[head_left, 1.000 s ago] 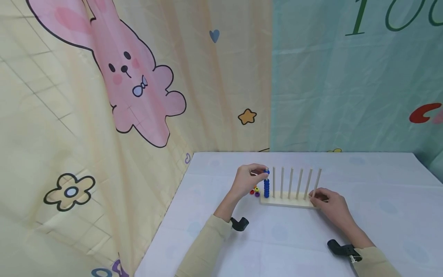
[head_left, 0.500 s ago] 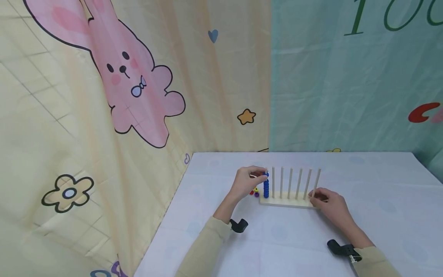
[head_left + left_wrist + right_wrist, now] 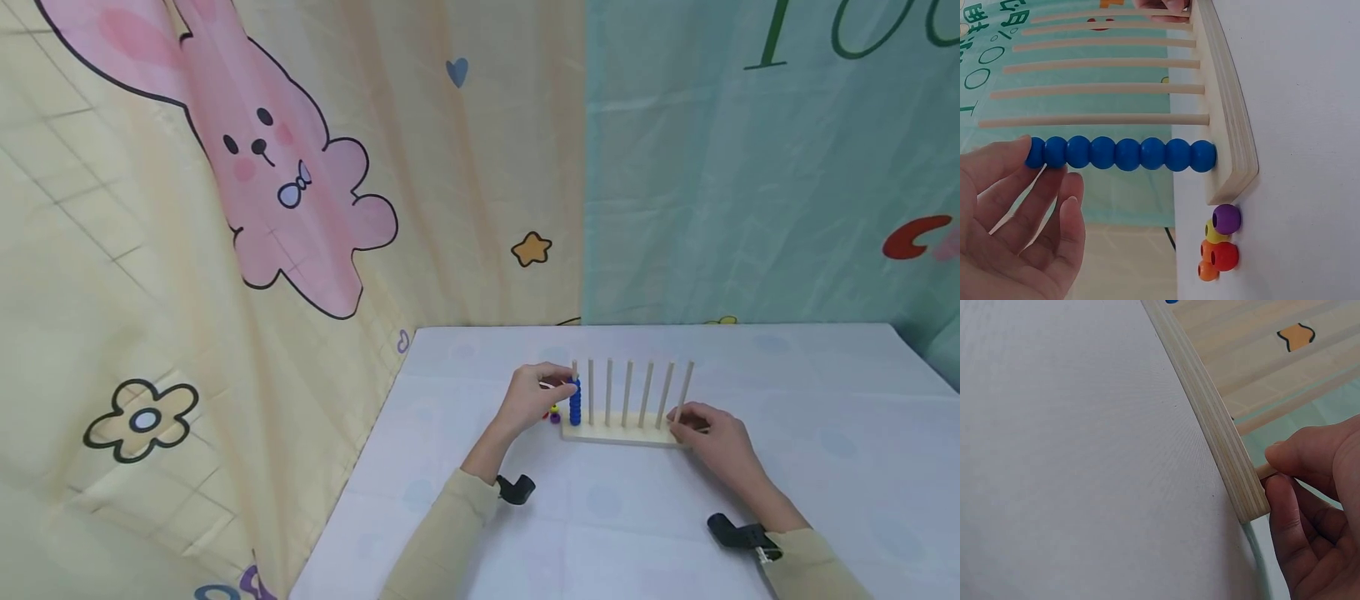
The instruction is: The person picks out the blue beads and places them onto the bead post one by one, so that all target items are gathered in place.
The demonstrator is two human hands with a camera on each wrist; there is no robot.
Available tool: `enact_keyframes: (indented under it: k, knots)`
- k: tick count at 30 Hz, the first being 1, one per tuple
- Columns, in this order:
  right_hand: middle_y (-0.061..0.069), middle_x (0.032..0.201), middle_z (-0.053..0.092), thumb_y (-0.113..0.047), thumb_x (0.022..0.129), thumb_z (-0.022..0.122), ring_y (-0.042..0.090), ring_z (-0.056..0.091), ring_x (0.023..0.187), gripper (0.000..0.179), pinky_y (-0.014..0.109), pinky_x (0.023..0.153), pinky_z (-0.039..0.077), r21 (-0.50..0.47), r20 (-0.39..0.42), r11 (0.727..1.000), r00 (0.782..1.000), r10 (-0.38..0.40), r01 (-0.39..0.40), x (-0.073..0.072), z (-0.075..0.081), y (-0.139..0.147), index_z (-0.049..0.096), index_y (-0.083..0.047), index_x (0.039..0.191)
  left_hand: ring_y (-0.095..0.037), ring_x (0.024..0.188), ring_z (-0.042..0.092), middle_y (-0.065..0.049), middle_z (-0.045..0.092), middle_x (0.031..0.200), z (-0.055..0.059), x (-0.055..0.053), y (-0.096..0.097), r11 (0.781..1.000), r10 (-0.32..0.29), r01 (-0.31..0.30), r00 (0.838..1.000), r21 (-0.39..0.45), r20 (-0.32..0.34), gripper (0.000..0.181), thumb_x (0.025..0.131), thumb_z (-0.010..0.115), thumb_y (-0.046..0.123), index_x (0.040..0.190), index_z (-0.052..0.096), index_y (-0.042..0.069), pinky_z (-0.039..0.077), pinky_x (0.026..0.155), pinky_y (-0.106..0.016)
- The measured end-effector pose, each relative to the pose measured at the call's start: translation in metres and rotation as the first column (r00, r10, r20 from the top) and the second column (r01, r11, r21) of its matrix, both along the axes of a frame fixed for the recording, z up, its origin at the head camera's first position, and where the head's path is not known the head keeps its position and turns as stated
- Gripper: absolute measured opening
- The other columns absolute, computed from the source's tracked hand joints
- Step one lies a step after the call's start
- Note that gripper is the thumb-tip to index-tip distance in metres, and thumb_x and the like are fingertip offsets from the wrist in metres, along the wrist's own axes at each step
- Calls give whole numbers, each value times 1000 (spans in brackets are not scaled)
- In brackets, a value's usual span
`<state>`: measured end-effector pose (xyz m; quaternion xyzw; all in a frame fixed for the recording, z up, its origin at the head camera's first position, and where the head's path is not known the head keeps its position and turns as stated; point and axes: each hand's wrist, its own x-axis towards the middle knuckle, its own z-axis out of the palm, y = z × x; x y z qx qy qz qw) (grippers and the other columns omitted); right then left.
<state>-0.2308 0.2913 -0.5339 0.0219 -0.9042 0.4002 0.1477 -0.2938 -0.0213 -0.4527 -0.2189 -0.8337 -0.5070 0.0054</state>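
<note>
A wooden peg rack (image 3: 622,436) stands on the table with a row of upright pegs. Its leftmost peg carries a stack of blue beads (image 3: 1127,154) that reaches down to the base. My left hand (image 3: 527,397) pinches the top blue bead (image 3: 1035,152) between thumb and fingers, at the upper end of the stack. At the other end of the rack, my right hand (image 3: 718,437) grips the rightmost peg (image 3: 1266,470) low down, close to the base. The other pegs carry no beads.
Loose beads lie on the table by the rack's left end: a purple bead (image 3: 1227,219), a red bead (image 3: 1225,256), a yellow one and orange ones. A white cloth covers the table (image 3: 600,517). Printed curtains (image 3: 480,167) hang behind it.
My left hand has slid the top blue bead down the leftmost peg onto the stack, so the peg's tip now shows above it. The right hand keeps its grip on the rack.
</note>
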Motion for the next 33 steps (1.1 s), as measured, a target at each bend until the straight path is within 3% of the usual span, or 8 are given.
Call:
enact_keyframes:
  k: [12,33]
  knots:
    - [3,94,71,-25,94,73,22,64,87,12,27,64,49,4,3,1000,1000,8,-8,1,0,-2,71,-14,98,-8,93,63,12,70,99,-2,2,-1,999,20,-20,1000,-26,3,25,93,75,27,116,76,17,54,77,-27]
    - [2,93,71,-26,94,73,22,64,87,12,26,64,49,13,-20,1000,1000,6,-6,0,-1,1,71,-15,98,-10,94,64,10,70,100,-5,4,1,1000,22,-22,1000,5,-8,25,94,73,28,117,75,17,54,80,-28]
